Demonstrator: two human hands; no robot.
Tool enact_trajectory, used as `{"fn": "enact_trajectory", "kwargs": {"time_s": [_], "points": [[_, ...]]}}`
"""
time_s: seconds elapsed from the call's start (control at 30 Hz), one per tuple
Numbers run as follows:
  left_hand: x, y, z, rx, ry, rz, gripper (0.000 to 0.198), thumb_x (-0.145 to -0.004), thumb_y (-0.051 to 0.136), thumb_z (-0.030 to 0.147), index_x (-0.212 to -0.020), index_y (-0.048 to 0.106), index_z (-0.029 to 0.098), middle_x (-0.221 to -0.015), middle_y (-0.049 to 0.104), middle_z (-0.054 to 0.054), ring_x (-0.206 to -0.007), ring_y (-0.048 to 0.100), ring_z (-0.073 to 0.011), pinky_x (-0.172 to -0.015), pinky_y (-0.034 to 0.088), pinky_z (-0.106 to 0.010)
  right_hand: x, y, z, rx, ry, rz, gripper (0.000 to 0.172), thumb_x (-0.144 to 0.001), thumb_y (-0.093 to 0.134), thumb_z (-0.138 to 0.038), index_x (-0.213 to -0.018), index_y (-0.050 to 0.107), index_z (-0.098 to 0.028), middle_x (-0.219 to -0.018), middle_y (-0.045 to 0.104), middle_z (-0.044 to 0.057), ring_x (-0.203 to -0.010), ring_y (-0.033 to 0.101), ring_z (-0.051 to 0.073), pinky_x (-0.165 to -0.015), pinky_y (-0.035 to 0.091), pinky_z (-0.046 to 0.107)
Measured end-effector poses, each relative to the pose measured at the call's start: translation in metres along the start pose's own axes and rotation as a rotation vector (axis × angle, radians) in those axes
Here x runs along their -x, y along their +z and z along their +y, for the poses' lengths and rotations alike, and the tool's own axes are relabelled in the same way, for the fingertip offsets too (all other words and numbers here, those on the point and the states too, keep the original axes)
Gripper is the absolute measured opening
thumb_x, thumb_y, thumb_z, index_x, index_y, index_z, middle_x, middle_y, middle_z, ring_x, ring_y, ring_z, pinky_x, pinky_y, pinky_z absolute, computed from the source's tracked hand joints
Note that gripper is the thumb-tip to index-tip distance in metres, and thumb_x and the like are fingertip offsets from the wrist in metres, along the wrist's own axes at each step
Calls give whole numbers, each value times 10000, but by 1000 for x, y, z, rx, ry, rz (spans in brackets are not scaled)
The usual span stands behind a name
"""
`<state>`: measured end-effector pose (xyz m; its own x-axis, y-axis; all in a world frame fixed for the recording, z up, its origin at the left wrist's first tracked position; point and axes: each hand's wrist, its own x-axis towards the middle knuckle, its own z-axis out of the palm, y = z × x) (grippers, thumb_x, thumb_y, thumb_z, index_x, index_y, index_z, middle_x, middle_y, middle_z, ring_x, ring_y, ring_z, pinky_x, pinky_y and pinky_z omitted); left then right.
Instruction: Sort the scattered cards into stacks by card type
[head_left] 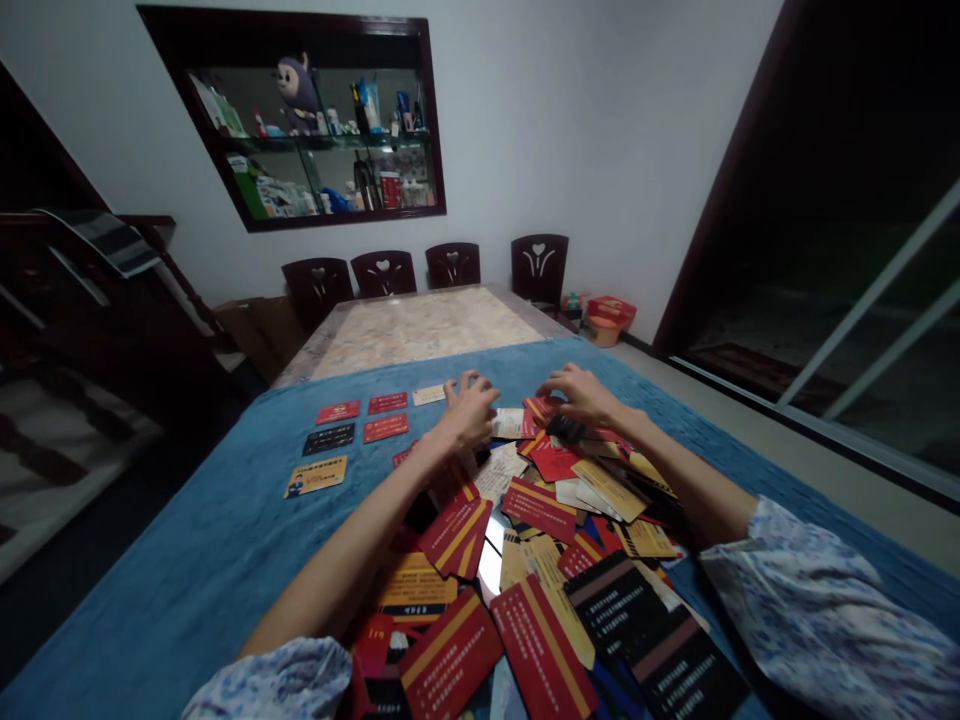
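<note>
dim indoor, bluish cast | glare on cards [487,560] | edges warped, dark | bg soft

The cards [540,510] look like thin glossy cardboard. The blue cloth [187,560] under them is matt and fuzzy, like a towel. At 12 o'clock the bare surface [420,330] looks like smooth stone; the chairs [384,272] are dark shiny wood.
</note>
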<state>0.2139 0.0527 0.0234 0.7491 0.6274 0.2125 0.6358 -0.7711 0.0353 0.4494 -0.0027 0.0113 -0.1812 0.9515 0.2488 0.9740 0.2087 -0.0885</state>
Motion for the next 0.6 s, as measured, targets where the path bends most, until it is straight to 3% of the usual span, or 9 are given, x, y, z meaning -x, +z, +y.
{"fn": "enact_trajectory", "kwargs": {"time_s": [0.3,0.6], "points": [[-8,6,53,63,141,-124,283,-836,570,199,-1091,689,231,-1296,583,-96,-1315,316,-341,-1030,302,-623,26,17,41,-19,71,-135,533,-704,567,-113,-1187,704,-292,-1212,671,61,-1041,545,272,-879,404,375],[-25,26,79,79,166,-206,220,-880,535,269,-1033,687,225,-1249,618,-90,-1282,366,-328,-1013,335,-605,30,27,48,-53,26,-234,674,-616,570,-93,-1244,677,-310,-1320,644,11,-1073,568,244,-929,420,330]]}}
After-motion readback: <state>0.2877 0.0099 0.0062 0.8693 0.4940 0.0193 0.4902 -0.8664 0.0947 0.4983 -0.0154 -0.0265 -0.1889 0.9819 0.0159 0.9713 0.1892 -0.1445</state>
